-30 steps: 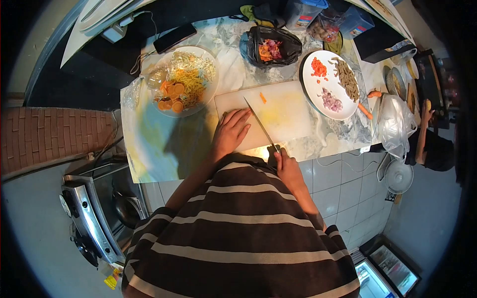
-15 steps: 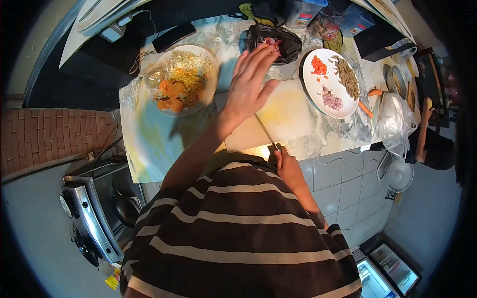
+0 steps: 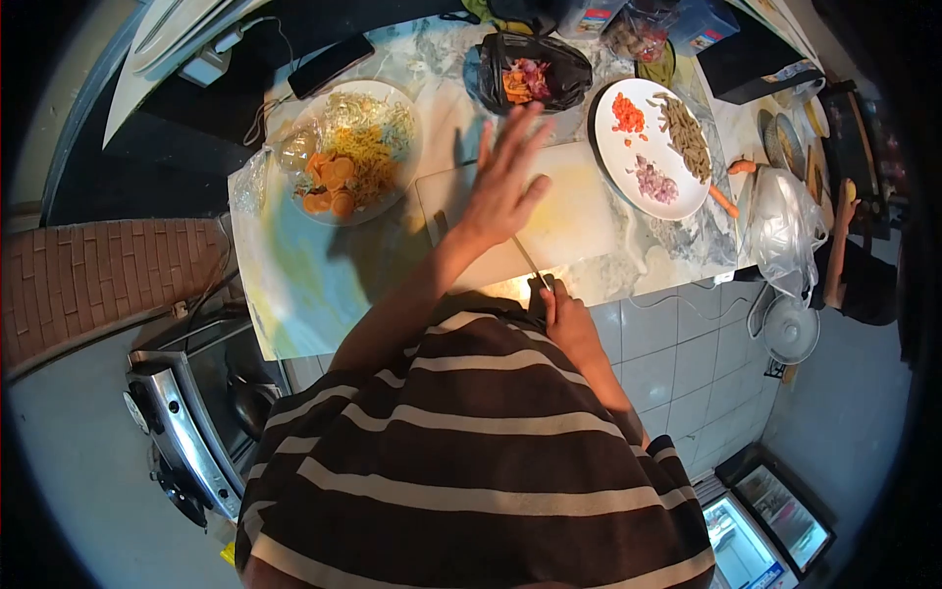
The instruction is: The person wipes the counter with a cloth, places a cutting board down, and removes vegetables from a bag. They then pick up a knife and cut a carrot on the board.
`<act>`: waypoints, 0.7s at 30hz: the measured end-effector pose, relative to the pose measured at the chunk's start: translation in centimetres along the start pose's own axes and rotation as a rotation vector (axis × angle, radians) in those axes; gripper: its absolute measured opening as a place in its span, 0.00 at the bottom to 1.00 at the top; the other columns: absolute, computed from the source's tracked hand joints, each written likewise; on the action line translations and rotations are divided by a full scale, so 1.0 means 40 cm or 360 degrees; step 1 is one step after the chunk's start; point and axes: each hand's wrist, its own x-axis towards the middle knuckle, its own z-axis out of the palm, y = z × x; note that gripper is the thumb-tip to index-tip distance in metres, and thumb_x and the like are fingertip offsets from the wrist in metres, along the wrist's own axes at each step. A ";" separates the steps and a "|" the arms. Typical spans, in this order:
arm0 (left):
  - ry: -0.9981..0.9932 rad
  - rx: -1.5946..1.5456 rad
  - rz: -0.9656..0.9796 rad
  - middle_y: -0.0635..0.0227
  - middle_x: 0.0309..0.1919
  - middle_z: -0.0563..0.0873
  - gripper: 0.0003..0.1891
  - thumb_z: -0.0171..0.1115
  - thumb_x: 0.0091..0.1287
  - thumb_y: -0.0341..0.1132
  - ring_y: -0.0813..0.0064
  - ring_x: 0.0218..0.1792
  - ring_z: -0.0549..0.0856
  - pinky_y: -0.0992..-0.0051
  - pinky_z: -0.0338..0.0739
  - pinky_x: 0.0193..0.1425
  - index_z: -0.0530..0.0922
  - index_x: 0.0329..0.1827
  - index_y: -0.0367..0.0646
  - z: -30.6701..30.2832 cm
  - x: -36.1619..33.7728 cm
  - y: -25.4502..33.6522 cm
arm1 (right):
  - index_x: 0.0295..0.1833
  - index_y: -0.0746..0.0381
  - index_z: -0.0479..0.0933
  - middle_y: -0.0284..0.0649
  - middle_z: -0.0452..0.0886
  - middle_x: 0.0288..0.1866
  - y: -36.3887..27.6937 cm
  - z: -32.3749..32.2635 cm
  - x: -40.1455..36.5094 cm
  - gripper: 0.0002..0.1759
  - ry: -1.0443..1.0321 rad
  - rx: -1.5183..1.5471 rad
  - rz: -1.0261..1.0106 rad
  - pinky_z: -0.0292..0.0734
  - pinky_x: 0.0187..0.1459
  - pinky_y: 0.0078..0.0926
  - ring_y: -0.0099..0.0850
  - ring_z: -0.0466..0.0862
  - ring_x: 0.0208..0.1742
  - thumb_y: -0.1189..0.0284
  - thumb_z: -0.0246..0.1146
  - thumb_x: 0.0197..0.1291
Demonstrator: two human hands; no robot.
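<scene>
My left hand (image 3: 498, 196) is held open with its fingers spread, above the white cutting board (image 3: 569, 211). Its fingertips, slightly blurred, point toward a black plastic bag (image 3: 571, 83). In the bag lie orange pieces and purplish-red scraps (image 3: 527, 80). At the board's near edge, my right hand (image 3: 572, 326) is closed round the handle of a knife (image 3: 530, 257). The knife's blade slants up and left across the board, with its far end partly hidden by my left hand.
On the left, a plate (image 3: 417, 147) holds orange slices and shredded food; a phone (image 3: 331, 67) lies behind it. At right stand a white plate (image 3: 628, 179) with chopped food, carrots (image 3: 724, 202) and a plastic bag (image 3: 785, 231). Another person's arm (image 3: 839, 245) shows far right.
My left hand has drawn back from the black bag toward me, uncovering the orange pieces in it. My right hand keeps its hold on the knife. The view has shifted slightly.
</scene>
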 end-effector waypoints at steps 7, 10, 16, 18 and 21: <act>0.0292 0.0207 -0.0282 0.56 0.59 0.79 0.20 0.60 0.66 0.28 0.55 0.60 0.77 0.61 0.68 0.65 0.75 0.62 0.38 -0.097 -0.194 -0.096 | 0.46 0.67 0.70 0.65 0.80 0.28 -0.045 -0.063 -0.011 0.18 -0.0090 0.0046 0.0030 0.75 0.35 0.61 0.66 0.80 0.34 0.60 0.48 0.76; 0.0040 0.0347 -0.0281 0.60 0.58 0.79 0.17 0.62 0.65 0.30 0.59 0.59 0.78 0.60 0.69 0.64 0.78 0.58 0.41 -0.083 -0.261 -0.072 | 0.47 0.67 0.71 0.65 0.80 0.29 -0.057 -0.088 -0.001 0.20 -0.0136 0.0054 0.0064 0.74 0.37 0.62 0.67 0.80 0.37 0.59 0.46 0.77; -0.0193 0.0585 -0.0176 0.66 0.65 0.77 0.23 0.61 0.68 0.37 0.60 0.67 0.72 0.60 0.63 0.70 0.76 0.66 0.47 -0.035 -0.303 -0.050 | 0.48 0.69 0.76 0.67 0.79 0.36 -0.077 -0.142 0.011 0.23 -0.0252 0.0225 0.0134 0.71 0.44 0.57 0.66 0.78 0.45 0.59 0.47 0.77; -0.0205 0.0619 -0.0162 0.67 0.66 0.76 0.23 0.60 0.69 0.38 0.61 0.67 0.72 0.60 0.62 0.70 0.75 0.68 0.47 -0.034 -0.304 -0.058 | 0.49 0.70 0.76 0.67 0.79 0.37 -0.077 -0.148 0.014 0.24 -0.0272 0.0222 0.0155 0.72 0.45 0.56 0.66 0.78 0.45 0.58 0.47 0.77; -0.0228 0.0640 -0.0120 0.67 0.67 0.76 0.24 0.59 0.69 0.38 0.62 0.67 0.72 0.60 0.62 0.70 0.74 0.68 0.48 -0.039 -0.298 -0.054 | 0.50 0.70 0.76 0.67 0.79 0.37 -0.074 -0.145 0.018 0.24 -0.0235 0.0203 0.0091 0.72 0.45 0.55 0.66 0.77 0.46 0.58 0.47 0.77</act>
